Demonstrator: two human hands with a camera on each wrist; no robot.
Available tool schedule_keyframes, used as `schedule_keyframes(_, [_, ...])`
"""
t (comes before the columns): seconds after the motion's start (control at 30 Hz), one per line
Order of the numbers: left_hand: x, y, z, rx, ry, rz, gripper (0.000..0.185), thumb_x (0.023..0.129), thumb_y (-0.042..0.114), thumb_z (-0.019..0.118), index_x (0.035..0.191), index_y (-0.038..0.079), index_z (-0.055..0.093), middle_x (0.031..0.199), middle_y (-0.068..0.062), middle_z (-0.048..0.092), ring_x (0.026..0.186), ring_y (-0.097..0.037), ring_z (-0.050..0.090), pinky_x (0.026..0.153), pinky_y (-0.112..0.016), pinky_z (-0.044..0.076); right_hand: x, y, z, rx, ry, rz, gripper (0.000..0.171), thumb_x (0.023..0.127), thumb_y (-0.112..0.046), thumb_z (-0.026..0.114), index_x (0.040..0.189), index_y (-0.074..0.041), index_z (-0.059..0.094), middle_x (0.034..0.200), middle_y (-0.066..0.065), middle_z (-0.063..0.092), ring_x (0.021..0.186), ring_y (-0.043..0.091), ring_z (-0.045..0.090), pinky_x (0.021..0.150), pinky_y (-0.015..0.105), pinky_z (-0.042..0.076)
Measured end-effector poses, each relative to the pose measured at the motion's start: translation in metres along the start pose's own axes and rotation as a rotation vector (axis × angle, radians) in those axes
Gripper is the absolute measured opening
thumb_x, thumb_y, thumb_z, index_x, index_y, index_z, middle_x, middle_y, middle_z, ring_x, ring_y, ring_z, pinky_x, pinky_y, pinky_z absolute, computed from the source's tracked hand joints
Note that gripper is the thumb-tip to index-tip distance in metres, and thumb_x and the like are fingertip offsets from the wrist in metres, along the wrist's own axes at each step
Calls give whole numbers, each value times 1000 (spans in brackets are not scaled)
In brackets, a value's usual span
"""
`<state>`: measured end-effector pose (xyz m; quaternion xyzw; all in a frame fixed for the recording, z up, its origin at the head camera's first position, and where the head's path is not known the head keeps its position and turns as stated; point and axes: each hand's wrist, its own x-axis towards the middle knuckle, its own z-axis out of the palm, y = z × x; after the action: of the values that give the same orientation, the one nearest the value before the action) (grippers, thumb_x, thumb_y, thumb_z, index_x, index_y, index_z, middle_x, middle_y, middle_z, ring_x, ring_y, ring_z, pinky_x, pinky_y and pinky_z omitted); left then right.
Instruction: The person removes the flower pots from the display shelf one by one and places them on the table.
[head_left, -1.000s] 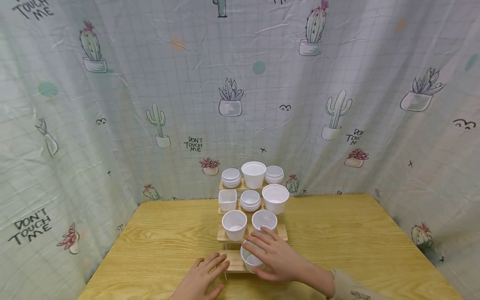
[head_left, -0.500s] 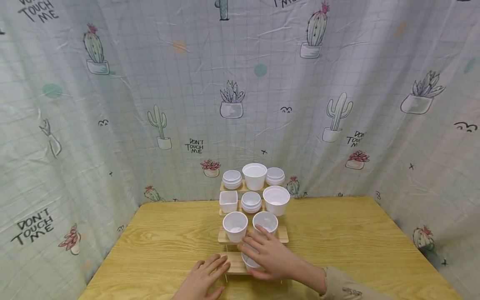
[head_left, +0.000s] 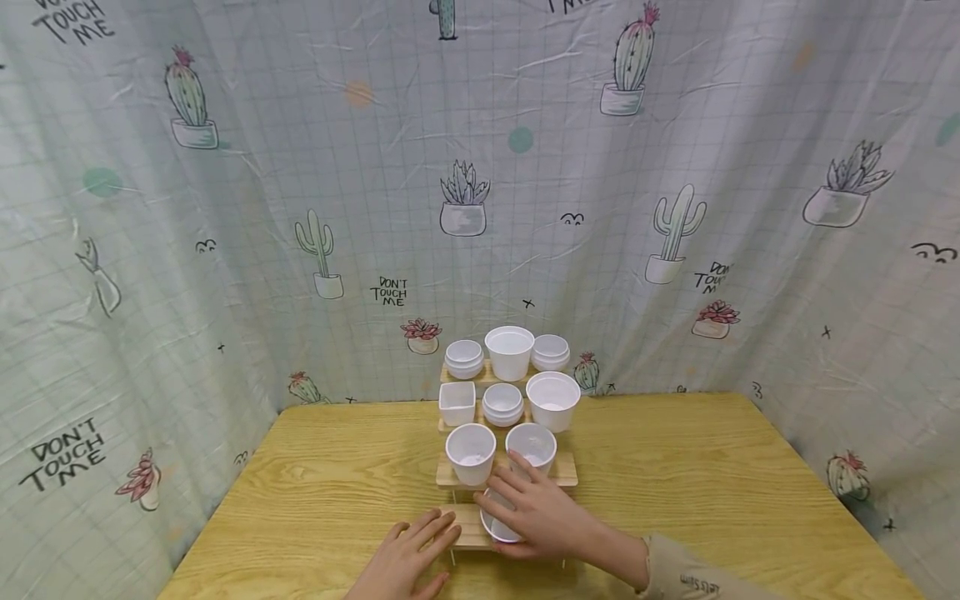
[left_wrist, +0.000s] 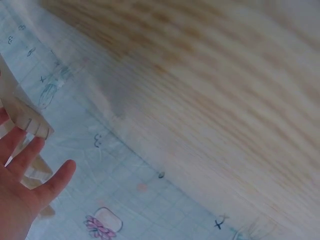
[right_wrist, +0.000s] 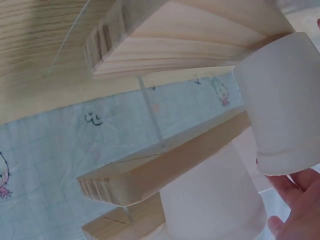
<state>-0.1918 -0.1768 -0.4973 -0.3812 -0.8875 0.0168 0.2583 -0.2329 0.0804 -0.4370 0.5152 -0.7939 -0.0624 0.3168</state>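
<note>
My right hand wraps a white cup on the bottom step of the wooden rack, fingers curled round it, index tip near a cup one step up. Left hand lies flat & relaxed on the table, fingertips just beside the rack's bottom step, holding nothing. More white cups on the upper steps.

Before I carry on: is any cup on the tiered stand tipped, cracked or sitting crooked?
Nothing stands out. The white cups on the upper tiers of the wooden stand sit upright in their rows. The right hand grips the cup on the lowest tier, hiding most of it. The left hand rests flat on the table.
</note>
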Motion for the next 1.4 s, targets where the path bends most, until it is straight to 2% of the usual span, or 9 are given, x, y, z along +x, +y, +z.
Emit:
schedule_keyframes(0.1, [0, 0, -1, -5, -2, -3, 58, 74, 43, 65, 125, 21, 52, 127, 3, 53, 113, -15, 51, 68, -39, 48, 0, -1, -4, -9, 21, -20, 56, 79, -60, 49, 121, -23, 50, 116, -1, 55, 111, 18, 51, 104, 44, 25])
schedule_keyframes(0.3, [-1, 0, 1, -11, 3, -8, 58, 73, 42, 67, 126, 21, 52, 128, 3, 53, 114, -15, 51, 69, -40, 48, 0, -3, -12, 7, 61, -50, 60, 74, -57, 57, 123, -23, 49, 115, -1, 55, 107, 16, 52, 94, 39, 39])
schedule_keyframes(0.43, [-1, -2, 2, 0, 16, 2, 59, 72, 42, 67, 125, 21, 52, 127, 2, 53, 113, -16, 51, 68, -39, 49, 1, -3, -19, 16, 75, -64, 57, 76, -56, 55, 122, -22, 51, 116, -1, 54, 105, 16, 51, 87, 37, 43])
schedule_keyframes(0.67, [0, -2, 1, 10, 23, 8, 59, 71, 42, 68, 124, 20, 53, 126, 2, 54, 112, -16, 51, 68, -38, 49, -2, 0, -26, 15, 62, -49, 57, 73, -55, 57, 120, -23, 51, 117, -1, 54, 105, 16, 51, 84, 34, 43])
schedule_keyframes(0.83, [0, -1, 1, 2, 21, 8, 59, 71, 41, 69, 124, 19, 53, 126, 2, 54, 112, -16, 52, 68, -38, 49, -8, 4, -30, 0, 86, -50, 57, 73, -56, 56, 119, -23, 53, 113, 0, 55, 104, 17, 51, 82, 34, 42])
schedule_keyframes(1.1, [0, -1, 1, 21, 24, 10, 61, 70, 43, 69, 124, 19, 53, 126, 2, 54, 112, -15, 51, 69, -38, 48, -18, 8, -38, 6, 119, -43, 49, 81, -53, 47, 118, -22, 55, 109, 2, 57, 102, 18, 55, 83, 37, 44])
schedule_keyframes(1.23, [0, 0, 1, 15, 11, 4, 59, 72, 42, 68, 124, 19, 53, 126, 2, 54, 113, -16, 51, 69, -39, 47, -27, 10, -39, 16, 137, -31, 46, 83, -51, 44, 117, -22, 55, 109, 1, 57, 100, 16, 54, 80, 35, 42])
schedule_keyframes(1.4, [-1, 1, 1, 18, -12, 8, 56, 75, 43, 65, 125, 20, 52, 126, 2, 54, 112, -15, 51, 70, -38, 47, -42, 10, -40, 58, 126, 19, 45, 84, -52, 43, 117, -23, 54, 110, -2, 54, 99, 14, 52, 78, 33, 42])
